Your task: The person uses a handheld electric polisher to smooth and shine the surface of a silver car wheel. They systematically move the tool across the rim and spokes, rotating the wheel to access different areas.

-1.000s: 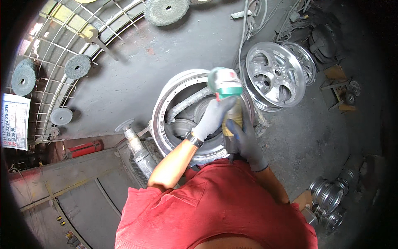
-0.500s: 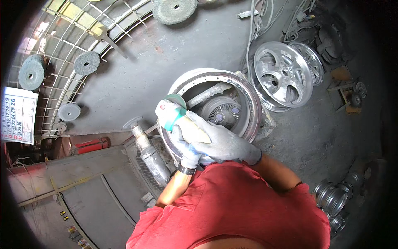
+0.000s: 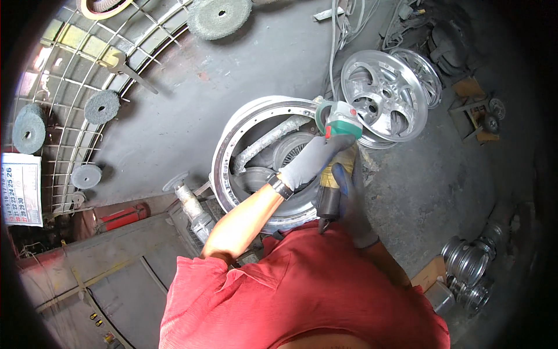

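Observation:
An angle grinder [image 3: 344, 128] with a green and white head and a yellow-wrapped body is held over the right side of a large wheel rim [image 3: 220, 164]. My left hand [image 3: 314, 161], in a grey glove, is closed round the grinder just behind its head. Lower down, my right hand [image 3: 352, 203] grips the yellow and black body, its blue-palmed glove partly in shadow. The grinder's disc [image 3: 321, 118] is seen nearly edge-on by the rim's upper right edge; whether they touch I cannot tell. Inside the rim lie a pale coated bar [image 3: 270, 143] and a finned hub piece.
Silver alloy wheels [image 3: 385, 96] stand just right of the rim, with cables behind them. More wheels [image 3: 467, 262] lie at lower right. A wire guard [image 3: 75, 81] with grey abrasive discs [image 3: 102, 107] curves along the left. Another tool [image 3: 190, 202] lies left of the rim.
The grinder has swung from the rim's left side to its right side, its head now pointing up and right. Both hands moved with it, and the left arm now reaches across the rim.

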`<state>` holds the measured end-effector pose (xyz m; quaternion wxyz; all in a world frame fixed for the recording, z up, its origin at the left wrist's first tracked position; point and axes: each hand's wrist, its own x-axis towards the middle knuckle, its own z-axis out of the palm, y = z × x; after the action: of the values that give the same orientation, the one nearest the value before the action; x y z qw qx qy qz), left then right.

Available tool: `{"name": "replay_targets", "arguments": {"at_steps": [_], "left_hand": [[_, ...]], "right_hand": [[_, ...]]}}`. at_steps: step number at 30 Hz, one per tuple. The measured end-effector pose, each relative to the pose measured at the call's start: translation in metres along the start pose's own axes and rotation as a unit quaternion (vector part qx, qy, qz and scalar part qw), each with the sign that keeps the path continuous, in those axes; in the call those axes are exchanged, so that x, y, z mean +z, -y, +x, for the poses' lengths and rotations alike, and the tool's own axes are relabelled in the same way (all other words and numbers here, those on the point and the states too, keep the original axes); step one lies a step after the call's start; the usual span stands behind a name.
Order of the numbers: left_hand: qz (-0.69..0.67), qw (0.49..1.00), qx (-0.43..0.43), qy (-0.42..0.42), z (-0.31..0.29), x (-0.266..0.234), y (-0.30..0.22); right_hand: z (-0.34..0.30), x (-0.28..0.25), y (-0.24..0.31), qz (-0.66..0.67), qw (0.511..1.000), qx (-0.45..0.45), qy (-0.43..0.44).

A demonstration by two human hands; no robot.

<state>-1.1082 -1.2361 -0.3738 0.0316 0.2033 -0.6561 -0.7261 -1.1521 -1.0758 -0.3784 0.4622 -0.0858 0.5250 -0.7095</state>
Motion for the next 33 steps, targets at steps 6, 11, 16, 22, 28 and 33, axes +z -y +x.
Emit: {"name": "replay_targets", "arguments": {"at_steps": [6, 11, 16, 22, 28, 33], "left_hand": [[-0.054, 0.978, 0.045, -0.198, -0.053, -0.027, 0.043], [-0.316, 0.852, 0.144, -0.392, -0.115, -0.020, 0.139], [-0.333, 0.871, 0.171, -0.318, -0.087, -0.026, 0.143], [-0.220, 0.962, 0.091, -0.135, -0.013, 0.000, 0.071], [0.027, 0.999, 0.040, 0.021, 0.024, 0.037, 0.067], [0.255, 0.961, 0.037, -0.101, -0.020, 0.031, 0.029]], "right_hand": [[0.015, 0.030, -0.013, -0.130, 0.975, -0.054, 0.170], [0.033, 0.047, -0.017, -0.334, 0.868, -0.145, 0.338], [0.035, 0.041, -0.002, -0.334, 0.886, -0.106, 0.304], [0.032, -0.012, -0.017, -0.304, 0.928, -0.193, 0.091], [-0.007, -0.045, -0.023, 0.011, 0.998, 0.059, -0.035], [-0.025, -0.057, -0.025, 0.032, 0.995, -0.064, -0.073]]}}
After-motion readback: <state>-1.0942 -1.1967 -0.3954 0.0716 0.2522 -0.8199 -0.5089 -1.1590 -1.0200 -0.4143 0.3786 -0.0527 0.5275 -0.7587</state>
